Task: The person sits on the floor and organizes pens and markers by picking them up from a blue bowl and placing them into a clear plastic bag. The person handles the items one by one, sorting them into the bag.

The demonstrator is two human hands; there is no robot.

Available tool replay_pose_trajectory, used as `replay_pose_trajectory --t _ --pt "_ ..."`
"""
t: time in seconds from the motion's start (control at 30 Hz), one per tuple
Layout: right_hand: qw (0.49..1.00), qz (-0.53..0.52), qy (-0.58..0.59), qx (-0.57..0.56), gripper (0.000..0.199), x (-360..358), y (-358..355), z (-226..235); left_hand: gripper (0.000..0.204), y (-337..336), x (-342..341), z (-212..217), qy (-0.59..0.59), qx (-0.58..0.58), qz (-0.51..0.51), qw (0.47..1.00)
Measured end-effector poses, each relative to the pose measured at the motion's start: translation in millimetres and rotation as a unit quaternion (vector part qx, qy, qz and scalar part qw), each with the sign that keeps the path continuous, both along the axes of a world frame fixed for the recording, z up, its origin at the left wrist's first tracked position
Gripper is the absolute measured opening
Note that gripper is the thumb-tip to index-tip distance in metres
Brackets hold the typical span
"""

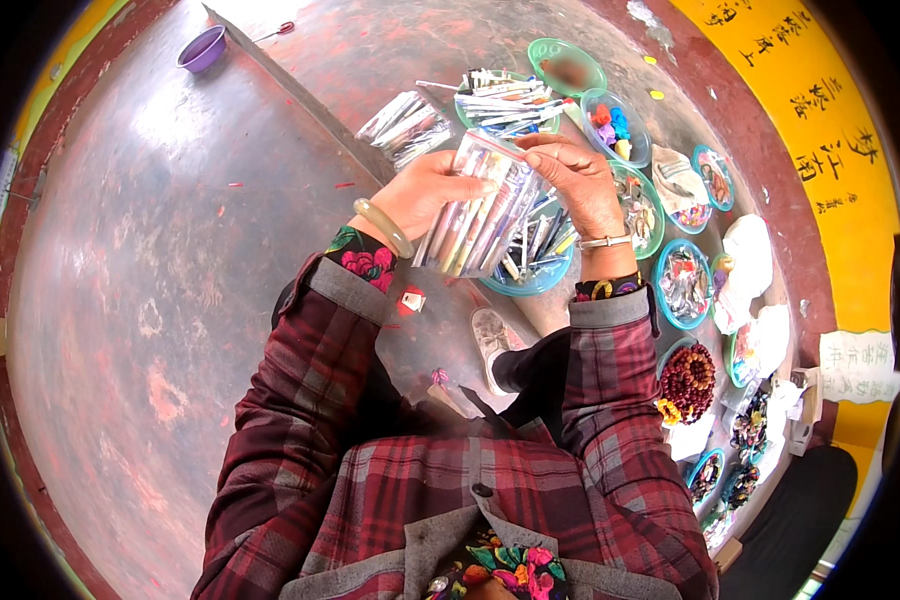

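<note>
Both hands on a clear bag of pens [475, 220], left hand [422, 195] and right hand [578, 190].
Left fingers closed on the bag's left side, thumb lying across its front; right fingers pinching at its upper right corner, contact partly hidden. Bag tilted, hanging between and below the two sets of fingers. Blue basin [530, 289] with more pens sits under the bag, below right fingers, on the floor [160, 400]. Loose pile of pens [405, 130] on floor, just ahead and left of left fingers; pens heaped in a green basin [460, 113] ahead of both. Well off to the right of right fingers: dark red beads [688, 380]. Purple basin [202, 50] far ahead-left of left fingers.
</note>
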State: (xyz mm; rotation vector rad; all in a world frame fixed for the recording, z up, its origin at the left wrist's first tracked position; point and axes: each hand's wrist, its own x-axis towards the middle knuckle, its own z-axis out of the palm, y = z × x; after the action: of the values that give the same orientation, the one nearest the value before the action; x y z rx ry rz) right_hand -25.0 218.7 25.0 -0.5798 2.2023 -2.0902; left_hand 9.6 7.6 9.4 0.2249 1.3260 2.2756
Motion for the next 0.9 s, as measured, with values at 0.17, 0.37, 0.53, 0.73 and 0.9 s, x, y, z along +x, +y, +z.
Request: replay_pose_trajectory --t 0.17,0.37,0.53,0.73,0.9 --pt "0.999 -0.022 -0.023 -0.011 0.020 -1 -2 -3 0.028 -2 1 1 -0.001 0.002 0.011 1.000" --pt "0.999 -0.003 0.032 0.002 0.031 -3 3 -1 0.026 -3 0 2 0.001 -0.002 0.009 1.000" --pt "0.999 0.012 0.036 0.027 0.032 -1 1 3 0.026 -1 0 0 0.003 -0.001 0.005 1.000" --pt "0.998 0.020 0.047 0.041 0.031 1 0 7 0.027 -1 -1 -3 0.005 -0.014 -0.001 1.000" --pt "0.999 -0.010 0.017 -0.035 0.028 -7 7 -5 0.026 -4 -2 -4 0.007 -0.014 0.025 1.000"
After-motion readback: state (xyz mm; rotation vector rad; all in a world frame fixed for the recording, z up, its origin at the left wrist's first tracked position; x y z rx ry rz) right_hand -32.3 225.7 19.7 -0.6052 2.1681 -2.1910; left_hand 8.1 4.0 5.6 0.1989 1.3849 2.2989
